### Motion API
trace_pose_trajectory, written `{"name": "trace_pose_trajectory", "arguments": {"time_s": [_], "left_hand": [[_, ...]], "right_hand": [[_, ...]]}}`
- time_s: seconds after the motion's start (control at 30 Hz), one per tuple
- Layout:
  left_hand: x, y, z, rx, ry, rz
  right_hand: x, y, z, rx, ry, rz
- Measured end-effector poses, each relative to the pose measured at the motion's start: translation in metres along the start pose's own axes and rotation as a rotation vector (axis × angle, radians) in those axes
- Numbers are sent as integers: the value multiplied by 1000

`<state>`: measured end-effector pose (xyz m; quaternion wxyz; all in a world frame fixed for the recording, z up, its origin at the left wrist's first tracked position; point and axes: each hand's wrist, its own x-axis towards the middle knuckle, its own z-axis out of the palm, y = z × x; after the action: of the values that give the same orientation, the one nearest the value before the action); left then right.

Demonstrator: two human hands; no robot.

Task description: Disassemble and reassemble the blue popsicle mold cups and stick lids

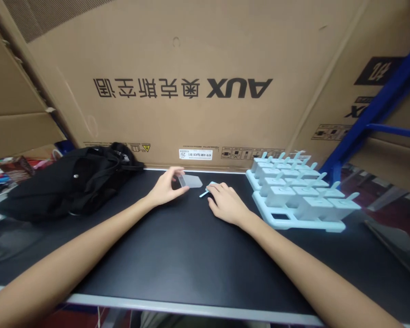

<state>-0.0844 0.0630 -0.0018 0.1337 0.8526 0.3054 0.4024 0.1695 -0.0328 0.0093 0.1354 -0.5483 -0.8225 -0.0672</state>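
A clear, whitish popsicle mold cup (192, 181) lies on its side on the black tabletop, its narrow end pointing right. The thumb and fingers of my left hand (164, 187) are curled around its wide left end. Just to the right, my right hand (228, 203) has its fingers bent over a light-blue popsicle stick lid (204, 194). The stick part pokes out toward the front left, while the fingers cover much of the lid. The cup and the lid are apart.
On the right stands a light-blue mold rack (271, 217) holding several popsicle molds with sticks up; one front-left slot shows open. A black bag (71, 182) lies on the left beside colourful clutter (3, 177). A large cardboard box (177, 50) walls off the back, and a blue metal post (369, 118) rises at right.
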Motion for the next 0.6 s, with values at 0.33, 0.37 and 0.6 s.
{"name": "trace_pose_trajectory", "arguments": {"time_s": [0.33,0.37,0.6], "left_hand": [[-5,19,11,-332,88,165],[-6,23,11,-328,35,204],[-5,45,5,105,-418,424]], "right_hand": [[2,20,2,2,35,117],[3,20,1,9,28,110],[1,26,-12,88,10,107]]}}
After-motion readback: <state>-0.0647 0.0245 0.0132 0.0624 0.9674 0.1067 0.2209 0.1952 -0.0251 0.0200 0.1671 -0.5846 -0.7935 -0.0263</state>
